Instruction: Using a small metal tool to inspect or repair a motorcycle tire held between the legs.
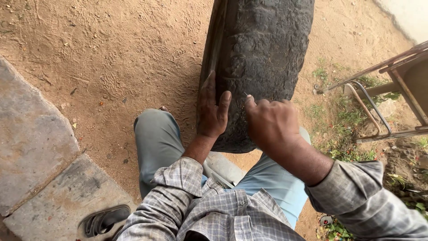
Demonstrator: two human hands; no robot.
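- The worn black tyre (258,53) stands upright on the sandy ground (111,67), held between the person's knees. Its tread faces the camera and its round body runs away from the person toward the far side.
- The left hand (211,109) lies flat and open on the near left shoulder of the tyre, fingers stretched up along the tread edge, thumb spread toward the middle.
- The right hand (269,122) is curled tight, pinching a thin metal tool (245,95) whose tip shows just past the fingers and meets the tread. What kind of tool it is cannot be told.
- Both hands sit on the near lower part of the tread, just beside each other; the right one is at the point being worked, the left just to its left, bracing.
- A metal frame (379,102) stands to the right on grassy ground; a sandal (104,220) rests on the stone slab (35,134) at the near left.
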